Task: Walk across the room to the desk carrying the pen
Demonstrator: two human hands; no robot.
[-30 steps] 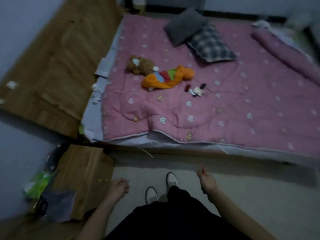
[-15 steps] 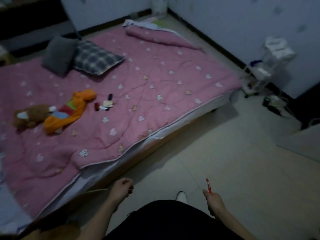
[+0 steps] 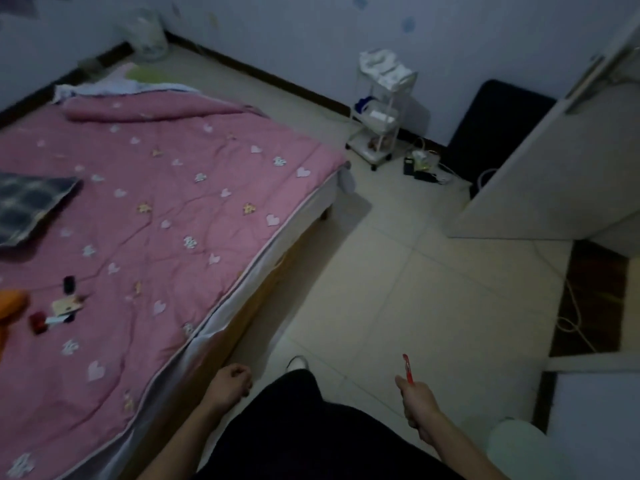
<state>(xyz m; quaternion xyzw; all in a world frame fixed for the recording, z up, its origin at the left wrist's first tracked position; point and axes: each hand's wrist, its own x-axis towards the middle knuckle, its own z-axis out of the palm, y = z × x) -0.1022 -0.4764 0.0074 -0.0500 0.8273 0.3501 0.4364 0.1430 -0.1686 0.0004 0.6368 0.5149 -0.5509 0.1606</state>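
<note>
My right hand (image 3: 417,398) grips a thin red pen (image 3: 407,369) that points up and away over the tiled floor. My left hand (image 3: 230,382) hangs beside my leg with loosely curled fingers and holds nothing, close to the edge of the bed. The bed's pink quilt (image 3: 166,216) with white hearts fills the left side. On it at the far left lie small items: a red block (image 3: 37,323), a card (image 3: 65,305) and a dark small object (image 3: 69,284).
A plaid pillow (image 3: 31,202) lies at the left edge, and part of an orange toy (image 3: 10,303). A white wheeled rack (image 3: 381,109) stands by the far wall, cables and chargers (image 3: 424,166) beside it. A white door (image 3: 554,161) stands open at right, with a cord (image 3: 571,306) on the dark floor.
The view has swung right, from the head of the bed to its foot and the door. The toys slid out of view leftwards. Both hands keep their pose, the right still gripping the pen.
</note>
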